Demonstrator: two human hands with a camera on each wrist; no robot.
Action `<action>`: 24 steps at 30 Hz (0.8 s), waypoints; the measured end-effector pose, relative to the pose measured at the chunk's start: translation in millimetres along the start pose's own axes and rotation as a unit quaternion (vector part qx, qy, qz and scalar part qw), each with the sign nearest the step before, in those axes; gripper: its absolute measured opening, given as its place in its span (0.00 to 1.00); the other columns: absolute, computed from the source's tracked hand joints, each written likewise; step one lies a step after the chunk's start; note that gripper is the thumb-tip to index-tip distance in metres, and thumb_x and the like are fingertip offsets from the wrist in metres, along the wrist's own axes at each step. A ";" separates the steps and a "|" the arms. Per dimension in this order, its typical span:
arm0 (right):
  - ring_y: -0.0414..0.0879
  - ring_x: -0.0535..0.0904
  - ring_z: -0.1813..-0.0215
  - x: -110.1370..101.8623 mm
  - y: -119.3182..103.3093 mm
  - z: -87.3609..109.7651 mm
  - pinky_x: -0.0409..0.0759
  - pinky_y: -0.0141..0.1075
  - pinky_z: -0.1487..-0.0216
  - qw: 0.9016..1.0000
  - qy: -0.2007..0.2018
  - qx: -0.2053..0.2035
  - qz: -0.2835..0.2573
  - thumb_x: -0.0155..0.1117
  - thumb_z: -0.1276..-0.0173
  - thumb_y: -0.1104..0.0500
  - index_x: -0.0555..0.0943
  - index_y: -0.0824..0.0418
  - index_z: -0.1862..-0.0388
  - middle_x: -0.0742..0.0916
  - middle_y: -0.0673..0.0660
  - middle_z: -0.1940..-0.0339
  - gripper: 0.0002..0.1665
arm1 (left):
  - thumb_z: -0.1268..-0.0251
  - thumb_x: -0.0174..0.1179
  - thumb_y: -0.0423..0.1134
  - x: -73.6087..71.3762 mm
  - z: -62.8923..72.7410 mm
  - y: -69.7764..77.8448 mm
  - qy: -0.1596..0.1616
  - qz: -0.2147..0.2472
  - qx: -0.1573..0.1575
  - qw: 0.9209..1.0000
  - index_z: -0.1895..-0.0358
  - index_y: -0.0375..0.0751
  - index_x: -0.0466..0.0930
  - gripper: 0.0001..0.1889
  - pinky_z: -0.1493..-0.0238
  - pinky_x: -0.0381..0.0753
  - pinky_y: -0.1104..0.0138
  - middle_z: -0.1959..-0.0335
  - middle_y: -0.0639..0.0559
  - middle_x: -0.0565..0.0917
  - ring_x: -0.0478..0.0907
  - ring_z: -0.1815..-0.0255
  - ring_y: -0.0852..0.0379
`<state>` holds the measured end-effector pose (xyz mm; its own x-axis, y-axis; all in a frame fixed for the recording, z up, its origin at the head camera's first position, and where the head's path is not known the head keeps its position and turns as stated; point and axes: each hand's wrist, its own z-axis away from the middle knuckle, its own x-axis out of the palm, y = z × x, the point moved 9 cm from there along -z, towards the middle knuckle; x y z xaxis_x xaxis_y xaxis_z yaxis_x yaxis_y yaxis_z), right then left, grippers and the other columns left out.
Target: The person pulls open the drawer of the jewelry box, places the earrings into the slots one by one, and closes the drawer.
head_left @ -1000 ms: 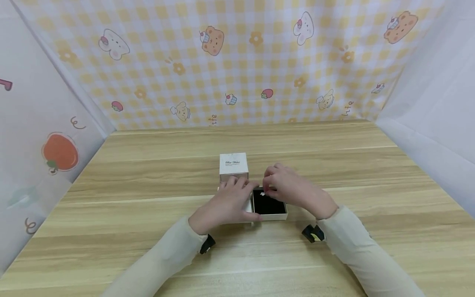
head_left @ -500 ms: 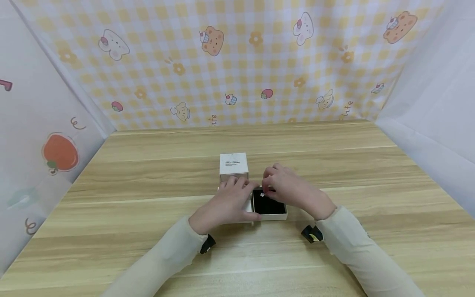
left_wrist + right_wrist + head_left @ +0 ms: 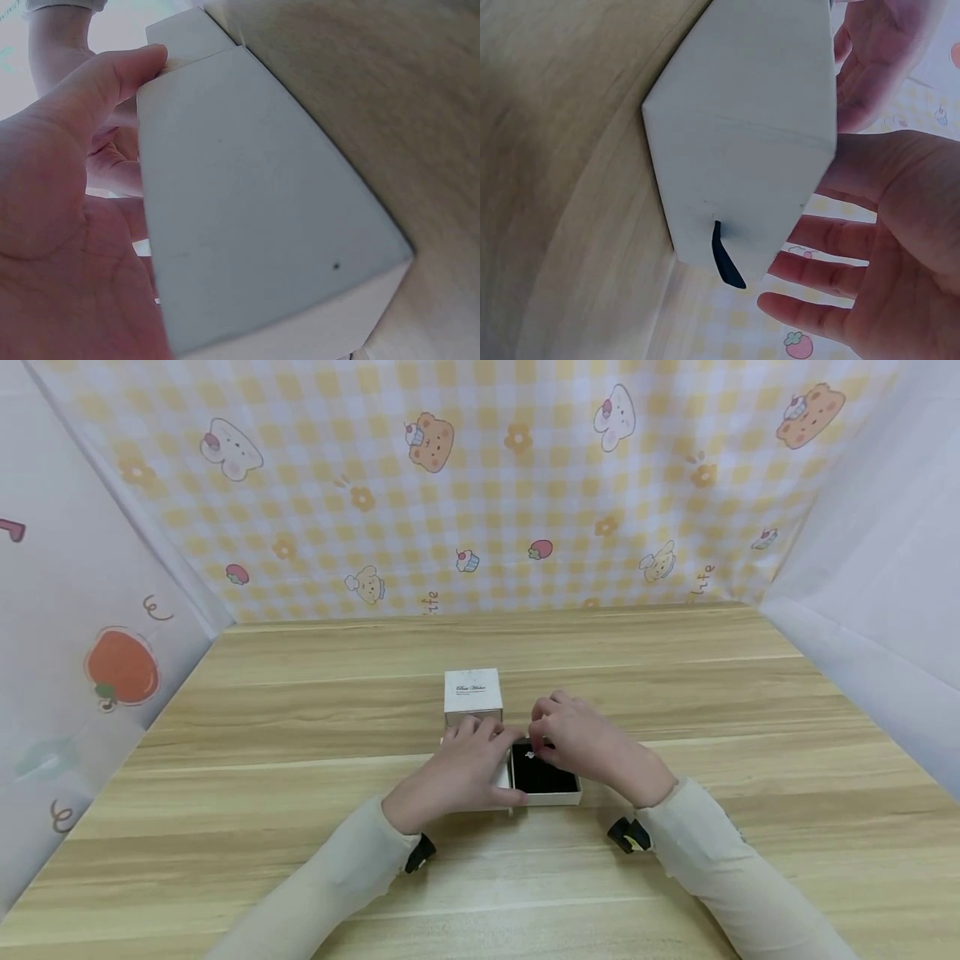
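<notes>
A white drawer-style jewellery box lies on the table, its black-lined drawer [image 3: 546, 777] pulled out to the right. My left hand [image 3: 459, 772] grips the white outer sleeve [image 3: 232, 195], thumb on the near side and fingers over the far side. Over the drawer's far left part, my right hand [image 3: 581, 739] has thumb and index finger together at a small silvery piece of jewellery [image 3: 530, 754], which it seems to pinch against the black lining. Its exact kind is too small to tell. A black ribbon pull [image 3: 726, 255] sticks out of the drawer's end in the right wrist view.
Just behind my left hand stands a second white box [image 3: 472, 693] with dark lettering on top. The wooden table [image 3: 315, 693] runs back to a yellow checked curtain [image 3: 480, 485]. White cloth hangs at both sides.
The small silvery piece and my right fingertips have shifted very slightly toward me. My left hand and both boxes stay where they were.
</notes>
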<state>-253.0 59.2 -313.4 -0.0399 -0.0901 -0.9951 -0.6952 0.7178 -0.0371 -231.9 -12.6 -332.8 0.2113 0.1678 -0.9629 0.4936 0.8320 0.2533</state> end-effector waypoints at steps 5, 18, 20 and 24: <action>0.49 0.73 0.55 -0.7 -0.1 0.3 0.73 0.43 0.53 1.000 0.003 0.001 0.001 0.70 0.45 0.59 0.82 0.52 0.76 0.82 0.52 0.61 0.04 | 0.51 0.64 0.63 -0.3 -0.2 0.1 0.001 -0.002 0.000 1.000 0.33 0.51 0.64 0.41 0.40 0.61 0.49 0.40 0.47 0.70 0.62 0.41 0.44; 0.48 0.73 0.57 -0.5 0.6 0.6 0.74 0.41 0.54 1.000 0.011 -0.007 -0.005 0.71 0.46 0.60 0.83 0.54 0.77 0.82 0.53 0.62 0.04 | 0.51 0.64 0.62 -1.4 1.1 0.7 0.003 0.000 0.004 1.000 0.34 0.50 0.65 0.40 0.41 0.61 0.49 0.42 0.47 0.70 0.63 0.42 0.44; 0.49 0.73 0.57 -0.8 0.9 1.0 0.74 0.41 0.54 1.000 0.011 -0.009 -0.007 0.71 0.46 0.60 0.83 0.54 0.76 0.82 0.53 0.62 0.04 | 0.51 0.64 0.62 -1.3 1.2 0.6 0.002 0.000 0.003 1.000 0.34 0.50 0.65 0.40 0.40 0.61 0.49 0.42 0.47 0.70 0.62 0.42 0.44; 0.49 0.74 0.56 -1.1 1.1 1.3 0.74 0.41 0.53 1.000 0.011 -0.010 -0.010 0.71 0.46 0.60 0.83 0.54 0.75 0.82 0.53 0.61 0.04 | 0.51 0.64 0.62 -1.4 1.2 0.2 0.001 -0.002 0.002 1.000 0.34 0.51 0.65 0.40 0.41 0.61 0.49 0.42 0.47 0.70 0.62 0.41 0.44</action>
<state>-252.8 61.0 -312.5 -0.0418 -0.1197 -0.9919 -0.7102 0.7018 -0.0548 -231.1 -13.3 -331.3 0.2071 0.1663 -0.9641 0.4986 0.8299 0.2503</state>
